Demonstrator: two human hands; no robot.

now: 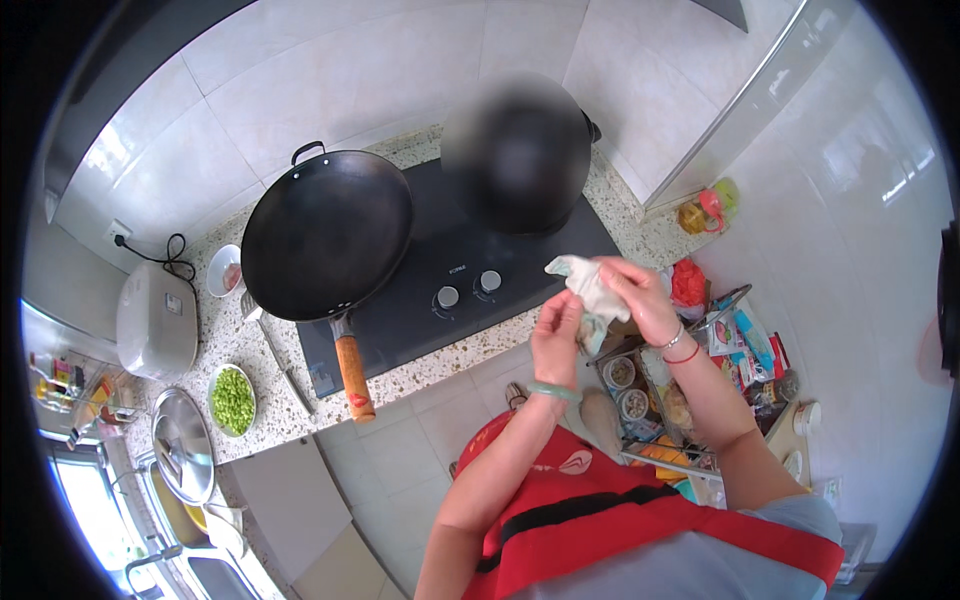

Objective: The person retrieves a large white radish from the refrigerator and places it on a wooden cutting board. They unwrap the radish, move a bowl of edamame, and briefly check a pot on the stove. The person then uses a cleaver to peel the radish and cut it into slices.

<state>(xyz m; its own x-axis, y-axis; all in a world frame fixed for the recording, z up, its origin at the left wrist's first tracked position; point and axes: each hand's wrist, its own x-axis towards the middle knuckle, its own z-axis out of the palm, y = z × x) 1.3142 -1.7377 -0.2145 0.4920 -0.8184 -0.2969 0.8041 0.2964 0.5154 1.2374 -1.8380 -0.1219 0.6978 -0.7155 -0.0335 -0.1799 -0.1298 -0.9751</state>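
A crumpled white cloth with greenish corners (596,289) is held between my hands, in front of the stove's near edge. My left hand (556,330) pinches its left side with the fingertips. On the other side my right hand (639,289) grips the cloth between thumb and fingers. Beyond them lies the black gas or electric cooktop (465,259) with two silver knobs. On its left part sits a bare-looking black wok (330,232) with a wooden handle (352,379). A second dark round pan (525,165) stands at the right; the picture is blurred over it.
Left on the speckled counter (281,427) are a bowl of chopped green vegetables (232,400), a metal spatula (281,360), a small white bowl (225,270), a rice cooker (157,322) and a metal lid (182,442). A wire rack (660,469) of packages stands below my right arm.
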